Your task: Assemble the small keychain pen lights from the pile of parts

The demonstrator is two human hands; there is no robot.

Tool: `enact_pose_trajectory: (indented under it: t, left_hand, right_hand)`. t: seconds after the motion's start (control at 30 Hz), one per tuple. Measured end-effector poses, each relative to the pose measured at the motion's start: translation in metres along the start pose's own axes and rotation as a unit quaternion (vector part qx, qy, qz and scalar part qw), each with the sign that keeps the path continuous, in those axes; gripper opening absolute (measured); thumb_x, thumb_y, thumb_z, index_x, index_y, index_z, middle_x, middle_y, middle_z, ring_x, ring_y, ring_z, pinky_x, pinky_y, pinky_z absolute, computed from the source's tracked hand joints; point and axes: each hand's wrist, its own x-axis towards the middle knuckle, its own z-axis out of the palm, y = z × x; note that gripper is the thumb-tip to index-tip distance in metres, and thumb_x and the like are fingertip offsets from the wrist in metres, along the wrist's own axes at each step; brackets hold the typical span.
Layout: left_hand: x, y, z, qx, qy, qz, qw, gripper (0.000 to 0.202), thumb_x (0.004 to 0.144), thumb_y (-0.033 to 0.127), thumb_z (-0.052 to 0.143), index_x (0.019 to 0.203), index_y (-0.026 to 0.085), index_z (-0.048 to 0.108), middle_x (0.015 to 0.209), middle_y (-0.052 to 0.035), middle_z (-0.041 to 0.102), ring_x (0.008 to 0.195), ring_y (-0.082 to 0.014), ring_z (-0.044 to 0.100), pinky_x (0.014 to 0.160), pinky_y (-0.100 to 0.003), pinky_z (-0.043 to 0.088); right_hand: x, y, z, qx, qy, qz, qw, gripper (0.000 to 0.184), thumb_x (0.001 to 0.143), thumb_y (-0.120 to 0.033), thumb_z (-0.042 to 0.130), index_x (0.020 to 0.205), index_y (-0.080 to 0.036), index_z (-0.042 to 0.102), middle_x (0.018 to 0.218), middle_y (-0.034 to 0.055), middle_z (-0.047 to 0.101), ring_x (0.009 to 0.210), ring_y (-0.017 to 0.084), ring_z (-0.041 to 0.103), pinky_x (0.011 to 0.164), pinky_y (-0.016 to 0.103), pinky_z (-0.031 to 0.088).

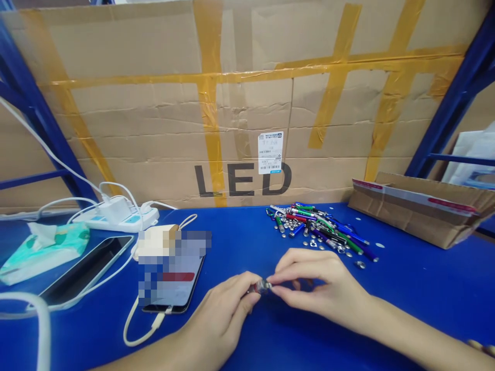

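Observation:
My left hand [228, 306] is closed, thumb and forefinger pinching a short tube with a shiny metal end [262, 286], most of it hidden by the fingers. My right hand [315, 281] meets it from the right. Its thumb and fingertips pinch a tiny silvery piece [269, 285] at the tube's end, too small to name. Beyond my right hand lies a pile of slim metal penlights [319, 226] in green, red, blue and black, mixed with small silver discs. One loose small metal part [360, 265] sits to the right, in front of the pile.
On the blue tabletop [232, 237], a phone [180, 288] with a plugged-in cable lies left of my hands. Farther left are another phone [87, 270], a tissue pack [46, 252] and a power strip [127, 221]. An open cardboard tray [410, 214] stands right; a large taped carton [162, 134] spans the back.

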Motion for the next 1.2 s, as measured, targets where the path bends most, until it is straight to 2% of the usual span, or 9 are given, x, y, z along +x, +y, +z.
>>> enact_pose_trajectory:
  t: [0.1, 0.2, 0.43, 0.5, 0.6, 0.7, 0.83, 0.97, 1.2]
  left_hand:
    - [-0.001, 0.0, 0.0, 0.0, -0.007, 0.01, 1.0, 0.02, 0.093, 0.024, 0.028, 0.089, 0.022, 0.048, 0.076, 0.0009, 0.053, 0.068, -0.0128, 0.051, 0.064, -0.021, 0.04]
    - [-0.002, 0.0, -0.001, 0.001, -0.005, 0.026, 1.0, 0.02, 0.093, 0.023, 0.028, 0.09, 0.022, 0.048, 0.078, 0.0007, 0.054, 0.069, -0.0126, 0.051, 0.065, -0.02, 0.039]
    - [-0.001, -0.001, -0.001, 0.012, 0.0, 0.049, 0.999, 0.02, 0.094, 0.021, 0.029, 0.091, 0.022, 0.049, 0.081, 0.0001, 0.055, 0.074, -0.0133, 0.052, 0.069, -0.021, 0.039]
    - [-0.001, -0.001, -0.001, 0.018, -0.001, 0.055, 0.998, 0.02, 0.094, 0.02, 0.029, 0.093, 0.022, 0.049, 0.083, -0.0002, 0.055, 0.075, -0.0138, 0.052, 0.07, -0.021, 0.039]
    - [0.0, -0.001, -0.001, 0.023, -0.002, 0.055, 0.998, 0.021, 0.094, 0.019, 0.029, 0.093, 0.022, 0.05, 0.084, -0.0005, 0.056, 0.077, -0.0142, 0.052, 0.071, -0.022, 0.039]
    - [0.0, -0.001, -0.001, 0.025, -0.003, 0.042, 0.999, 0.021, 0.094, 0.02, 0.029, 0.092, 0.022, 0.05, 0.084, -0.0004, 0.056, 0.077, -0.0142, 0.053, 0.071, -0.022, 0.04]
    - [0.0, 0.0, -0.001, 0.055, -0.005, 0.043, 0.998, 0.021, 0.094, 0.02, 0.029, 0.092, 0.022, 0.05, 0.082, -0.0005, 0.056, 0.075, -0.0147, 0.052, 0.07, -0.023, 0.04]
    - [-0.001, -0.002, 0.0, 0.105, -0.014, 0.068, 0.992, 0.022, 0.093, 0.019, 0.029, 0.092, 0.022, 0.05, 0.079, -0.001, 0.057, 0.073, -0.0156, 0.052, 0.07, -0.024, 0.041]
    - [-0.002, -0.004, 0.003, 0.175, -0.031, 0.1, 0.979, 0.026, 0.093, 0.021, 0.027, 0.096, 0.022, 0.053, 0.081, -0.0035, 0.06, 0.074, -0.0177, 0.053, 0.072, -0.026, 0.043]
  right_hand:
    - [-0.001, -0.002, -0.002, -0.085, 0.006, -0.107, 0.991, 0.012, 0.081, -0.013, 0.059, 0.087, -0.018, 0.068, 0.073, 0.0019, 0.066, 0.06, 0.009, 0.058, 0.053, 0.019, 0.045]
    - [-0.003, -0.004, -0.005, -0.172, 0.021, -0.184, 0.968, 0.011, 0.08, -0.012, 0.06, 0.089, -0.017, 0.065, 0.073, 0.001, 0.066, 0.058, 0.009, 0.055, 0.051, 0.021, 0.042]
    - [-0.005, -0.006, -0.005, -0.164, 0.027, -0.184, 0.969, 0.012, 0.078, -0.01, 0.062, 0.087, -0.016, 0.065, 0.072, 0.0012, 0.066, 0.057, 0.009, 0.055, 0.051, 0.021, 0.042]
    - [-0.003, -0.008, -0.001, -0.086, 0.034, -0.127, 0.988, 0.01, 0.076, -0.009, 0.062, 0.083, -0.016, 0.067, 0.069, 0.0013, 0.065, 0.055, 0.008, 0.055, 0.049, 0.018, 0.043]
    - [-0.001, -0.01, 0.005, 0.059, 0.014, 0.062, 0.996, 0.005, 0.074, -0.014, 0.064, 0.075, -0.015, 0.069, 0.067, 0.0016, 0.063, 0.049, 0.006, 0.05, 0.041, 0.016, 0.037]
    - [0.001, -0.007, 0.007, 0.161, -0.025, 0.239, 0.957, 0.011, 0.071, -0.024, 0.067, 0.07, -0.014, 0.07, 0.065, 0.0013, 0.06, 0.047, 0.005, 0.043, 0.041, 0.018, 0.031]
    - [0.003, -0.002, 0.004, 0.245, -0.071, 0.363, 0.896, 0.017, 0.063, -0.028, 0.074, 0.07, -0.013, 0.07, 0.051, -0.0042, 0.05, 0.047, 0.005, 0.035, 0.043, 0.018, 0.026]
    - [0.005, -0.003, 0.003, 0.255, -0.094, 0.42, 0.866, 0.023, 0.058, -0.03, 0.078, 0.065, -0.012, 0.065, 0.044, -0.0078, 0.042, 0.044, 0.003, 0.03, 0.042, 0.017, 0.021]
    - [0.004, -0.006, 0.01, 0.249, -0.129, 0.402, 0.871, 0.028, 0.057, -0.026, 0.078, 0.063, -0.014, 0.054, 0.048, -0.0078, 0.046, 0.045, 0.004, 0.035, 0.043, 0.016, 0.026]
